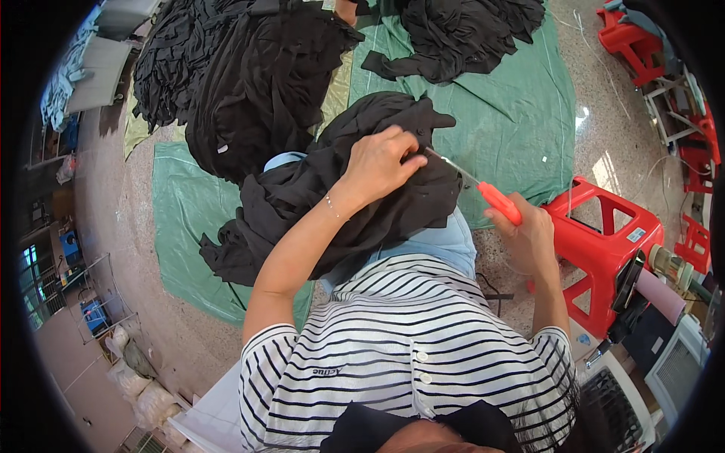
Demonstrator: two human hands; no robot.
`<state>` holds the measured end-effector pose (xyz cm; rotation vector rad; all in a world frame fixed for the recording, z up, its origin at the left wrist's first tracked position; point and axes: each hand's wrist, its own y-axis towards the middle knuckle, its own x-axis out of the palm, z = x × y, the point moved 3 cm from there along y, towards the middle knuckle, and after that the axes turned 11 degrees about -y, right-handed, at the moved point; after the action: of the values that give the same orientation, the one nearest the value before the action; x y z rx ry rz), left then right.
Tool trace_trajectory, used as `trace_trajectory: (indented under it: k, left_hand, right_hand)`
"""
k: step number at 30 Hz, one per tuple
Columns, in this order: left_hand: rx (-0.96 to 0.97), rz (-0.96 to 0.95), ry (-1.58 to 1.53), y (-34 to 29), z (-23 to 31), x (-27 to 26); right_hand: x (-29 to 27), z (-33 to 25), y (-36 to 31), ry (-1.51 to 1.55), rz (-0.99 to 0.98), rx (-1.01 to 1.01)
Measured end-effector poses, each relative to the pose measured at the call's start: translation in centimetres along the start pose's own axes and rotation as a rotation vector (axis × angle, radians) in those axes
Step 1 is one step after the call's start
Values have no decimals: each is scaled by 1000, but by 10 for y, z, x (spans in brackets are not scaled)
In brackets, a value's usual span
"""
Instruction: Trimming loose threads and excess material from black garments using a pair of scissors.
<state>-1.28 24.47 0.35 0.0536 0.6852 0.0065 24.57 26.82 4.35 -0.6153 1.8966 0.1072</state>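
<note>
A bundle of black cloth lies gathered over my lap. My left hand is closed on that cloth, thumb and fingers pinched together near the upper right of the bundle. My right hand grips the red handle of a slim tool with a thin metal shaft. The shaft points up and left, its end at the cloth beside my left fingertips. The exact shape of the tip is too small to make out.
Big heaps of black cloth and a smaller black pile lie ahead on green sheeting. A red plastic stool stands close on my right, with items on it. Another person's hand shows at the top edge.
</note>
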Motion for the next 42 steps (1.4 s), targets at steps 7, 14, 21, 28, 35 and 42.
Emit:
trace_trajectory:
  k: [7,14,21,28,35,42]
  left_hand:
    - [27,-101,282,40,-18,17]
    - [-35,-25,215,44,-26,10]
    - [-38,5,-138,39,-27,-5]
    - [-76,30,-172,33,-30,-5]
    - [-19,76,-121,30,-29,-2]
    - [122,-469,69,-5,22,36]
  right_hand:
    - [8,8,1,-42,26,60]
    - [9,7,4,24,86,73]
    - [15,-1,17,19,96,36]
    - [15,-4,22,21,45,23]
    - [17,-3,21,-5,47,64]
    - [-3,26,-23,33,55,140]
